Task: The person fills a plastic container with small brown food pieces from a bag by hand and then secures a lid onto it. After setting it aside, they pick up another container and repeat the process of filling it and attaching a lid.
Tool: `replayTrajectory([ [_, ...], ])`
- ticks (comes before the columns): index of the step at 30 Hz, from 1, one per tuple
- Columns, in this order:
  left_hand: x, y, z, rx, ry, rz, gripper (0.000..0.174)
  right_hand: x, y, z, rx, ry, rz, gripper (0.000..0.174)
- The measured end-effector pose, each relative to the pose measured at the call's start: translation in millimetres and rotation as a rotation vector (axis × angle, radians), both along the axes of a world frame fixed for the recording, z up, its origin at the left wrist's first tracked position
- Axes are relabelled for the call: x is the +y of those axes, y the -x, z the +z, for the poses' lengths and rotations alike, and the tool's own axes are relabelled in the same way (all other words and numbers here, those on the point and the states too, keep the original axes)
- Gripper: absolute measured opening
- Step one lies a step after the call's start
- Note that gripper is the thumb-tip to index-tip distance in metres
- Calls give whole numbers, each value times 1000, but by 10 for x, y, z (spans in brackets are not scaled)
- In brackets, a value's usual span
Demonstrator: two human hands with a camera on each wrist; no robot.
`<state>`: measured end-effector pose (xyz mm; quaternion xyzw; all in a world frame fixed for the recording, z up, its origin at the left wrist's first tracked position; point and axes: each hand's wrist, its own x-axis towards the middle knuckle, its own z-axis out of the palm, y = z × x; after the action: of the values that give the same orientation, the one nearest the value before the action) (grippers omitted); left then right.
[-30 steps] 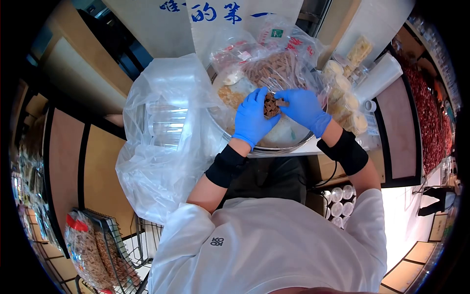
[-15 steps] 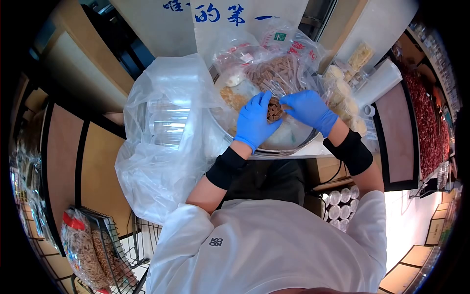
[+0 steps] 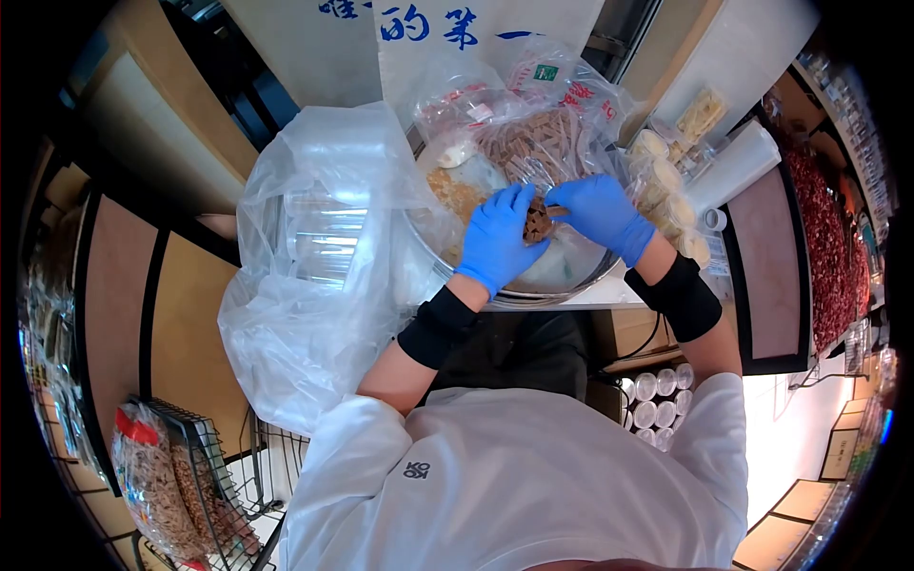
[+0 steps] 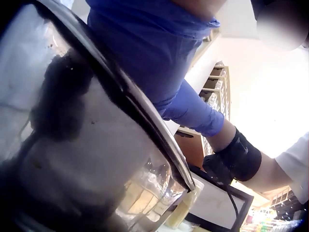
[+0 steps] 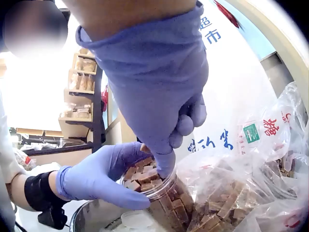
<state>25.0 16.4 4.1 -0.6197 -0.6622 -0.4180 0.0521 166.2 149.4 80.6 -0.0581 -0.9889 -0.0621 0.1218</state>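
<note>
My blue-gloved left hand point(image 3: 498, 240) grips a clear plastic jar point(image 5: 175, 207) around its side, over a wide metal basin point(image 3: 569, 297). Small brown blocks point(image 3: 536, 226) fill the jar to near its rim. From the right, my gloved right hand point(image 3: 602, 217) reaches to the jar's mouth and pinches a brown piece point(image 3: 556, 211) there. One of its digits dips inside the rim in the right wrist view. Behind both hands, a clear bag point(image 5: 227, 205) of similar brown sticks lies in the basin. In the left wrist view, the basin's rim hides the jar.
A large plastic bag of clear containers point(image 3: 324, 243) stands left of the basin. Filled, lidded jars point(image 3: 666, 181) and a white plastic roll point(image 3: 738, 157) are on the right. Below the counter sit more clear jars point(image 3: 657, 400). A wire basket point(image 3: 214, 495) holds bagged goods at lower left.
The right hand has shifted slightly right and its brown piece, earlier lying across the jar's mouth, now shows at the jar's right edge. The left hand keeps its grip on the jar.
</note>
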Motion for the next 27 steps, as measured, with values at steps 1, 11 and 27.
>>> replayTrajectory([
  [1, 5, 8, -15, 13, -19, 1, 79, 9, -4, -1, -1, 1, 1, 9],
  [11, -32, 100, 88, -127, 6, 32, 80, -35, 58, -106, -43, -258, 28, 15],
  [27, -42, 73, 4, -55, 6, 46, 82, 38, 68, -33, -157, -61, -36, 34],
])
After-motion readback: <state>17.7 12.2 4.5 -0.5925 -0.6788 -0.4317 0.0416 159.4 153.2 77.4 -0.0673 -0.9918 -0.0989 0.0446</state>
